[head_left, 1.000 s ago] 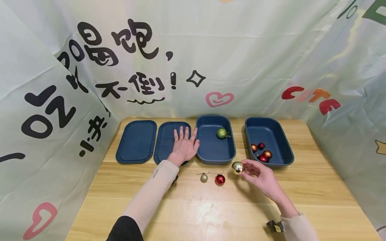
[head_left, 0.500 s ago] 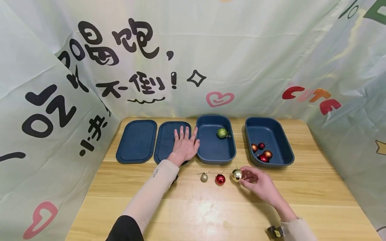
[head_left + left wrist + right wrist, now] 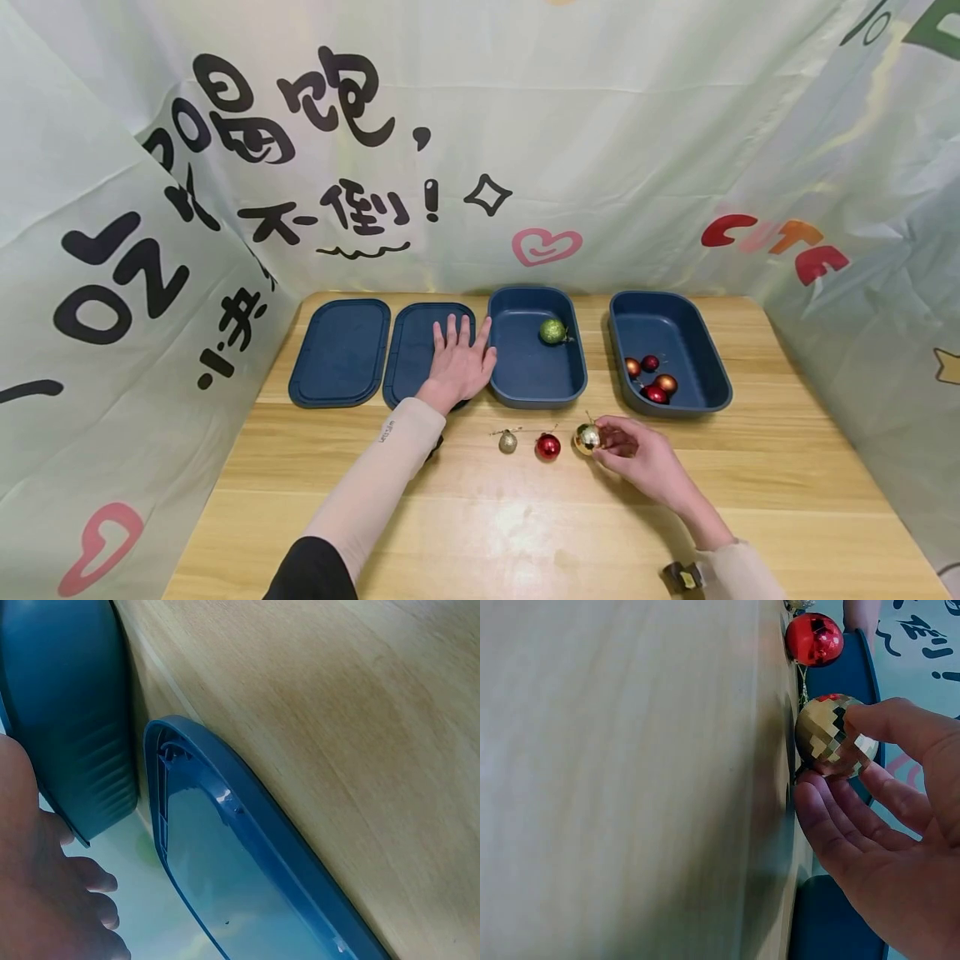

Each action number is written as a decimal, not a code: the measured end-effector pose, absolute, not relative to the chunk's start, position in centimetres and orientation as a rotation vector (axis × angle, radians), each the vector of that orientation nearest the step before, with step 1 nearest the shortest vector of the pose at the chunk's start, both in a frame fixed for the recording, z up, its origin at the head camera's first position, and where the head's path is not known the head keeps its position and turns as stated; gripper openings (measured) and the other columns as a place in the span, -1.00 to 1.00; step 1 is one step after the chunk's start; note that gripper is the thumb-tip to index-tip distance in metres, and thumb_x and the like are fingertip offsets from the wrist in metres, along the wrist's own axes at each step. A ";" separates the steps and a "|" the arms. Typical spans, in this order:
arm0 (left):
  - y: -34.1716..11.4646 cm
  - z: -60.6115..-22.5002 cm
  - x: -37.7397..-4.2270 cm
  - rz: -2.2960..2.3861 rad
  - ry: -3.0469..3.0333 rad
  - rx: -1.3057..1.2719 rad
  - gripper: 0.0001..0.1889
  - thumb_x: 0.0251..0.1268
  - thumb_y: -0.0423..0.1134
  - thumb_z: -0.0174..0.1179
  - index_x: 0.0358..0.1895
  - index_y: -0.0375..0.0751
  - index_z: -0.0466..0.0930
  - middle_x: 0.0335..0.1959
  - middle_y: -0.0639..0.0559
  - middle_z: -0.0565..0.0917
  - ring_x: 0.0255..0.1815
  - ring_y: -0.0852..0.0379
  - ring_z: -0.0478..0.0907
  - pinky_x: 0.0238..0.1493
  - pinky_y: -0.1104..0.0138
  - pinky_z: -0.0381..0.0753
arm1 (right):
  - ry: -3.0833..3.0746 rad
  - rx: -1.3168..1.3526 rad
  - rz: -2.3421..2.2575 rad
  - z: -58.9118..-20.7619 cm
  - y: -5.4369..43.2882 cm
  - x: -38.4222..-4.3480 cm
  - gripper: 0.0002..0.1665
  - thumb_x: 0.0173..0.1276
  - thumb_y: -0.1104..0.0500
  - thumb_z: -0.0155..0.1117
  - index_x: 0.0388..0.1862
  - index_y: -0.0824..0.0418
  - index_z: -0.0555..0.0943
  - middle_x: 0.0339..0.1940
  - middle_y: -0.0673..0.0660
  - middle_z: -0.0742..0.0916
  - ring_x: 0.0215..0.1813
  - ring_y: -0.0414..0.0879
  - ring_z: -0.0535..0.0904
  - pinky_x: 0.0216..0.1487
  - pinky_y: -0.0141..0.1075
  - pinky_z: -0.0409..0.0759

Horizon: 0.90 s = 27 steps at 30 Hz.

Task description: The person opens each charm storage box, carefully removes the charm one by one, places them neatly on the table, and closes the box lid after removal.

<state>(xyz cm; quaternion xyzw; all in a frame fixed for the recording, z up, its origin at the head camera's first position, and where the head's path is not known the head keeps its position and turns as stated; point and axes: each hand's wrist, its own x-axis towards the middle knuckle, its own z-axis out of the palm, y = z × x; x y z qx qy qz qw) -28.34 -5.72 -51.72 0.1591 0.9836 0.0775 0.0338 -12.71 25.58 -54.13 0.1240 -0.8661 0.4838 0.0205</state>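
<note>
My right hand [image 3: 647,460] pinches a gold faceted Christmas bauble [image 3: 584,439] between thumb and fingertips, low at the tabletop; the right wrist view shows the thumb over the ball's mirrored facets. Left of that bauble lie a shiny red bauble [image 3: 547,447] and a small glittery gold bauble [image 3: 507,442], roughly in a row. My left hand [image 3: 459,367] has its fingers straight and spread, over the right part of a dark blue lid [image 3: 412,354] and at the left rim of a blue box [image 3: 537,392]. Inside that box sits a green glitter bauble [image 3: 552,332].
A second blue box [image 3: 678,333] at the right holds several red and copper baubles [image 3: 665,384]. Another blue lid [image 3: 339,354] lies flat at the far left. Behind the wooden table [image 3: 480,533] hangs a printed pale cloth [image 3: 637,150].
My right hand has brought the gold bauble down toward the front and slightly left, beside the red one. The left hand has stayed in place.
</note>
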 end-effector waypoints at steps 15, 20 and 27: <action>-5.7 -51.5 -28.2 0.246 3.035 0.499 -0.35 0.78 0.11 -0.36 0.77 0.12 -0.17 0.74 -0.33 -0.01 0.77 -0.38 -0.20 0.69 -0.31 -0.30 | -2.698 0.370 1.416 -53.9 25.6 -12.7 -0.46 0.16 0.35 0.64 0.15 0.29 0.71 -0.15 0.13 0.79 -0.22 -0.30 0.69 -0.21 -0.39 0.75; -5.7 -51.5 -28.2 0.263 3.027 0.495 -0.35 0.78 0.12 -0.36 0.77 0.13 -0.18 0.75 -0.32 -0.02 0.77 -0.38 -0.21 0.70 -0.30 -0.32 | -2.701 0.363 1.408 -53.7 25.7 -12.7 -0.45 0.16 0.33 0.65 0.15 0.27 0.72 -0.13 0.12 0.79 -0.20 -0.28 0.69 -0.19 -0.39 0.75; -5.8 -51.7 -28.3 0.267 3.021 0.492 -0.35 0.77 0.13 -0.38 0.77 0.14 -0.18 0.75 -0.32 -0.03 0.77 -0.38 -0.23 0.69 -0.30 -0.32 | -2.721 0.348 1.388 -53.4 25.8 -12.7 -0.45 0.17 0.31 0.65 0.16 0.28 0.72 -0.12 0.11 0.79 -0.18 -0.13 0.73 -0.16 -0.30 0.78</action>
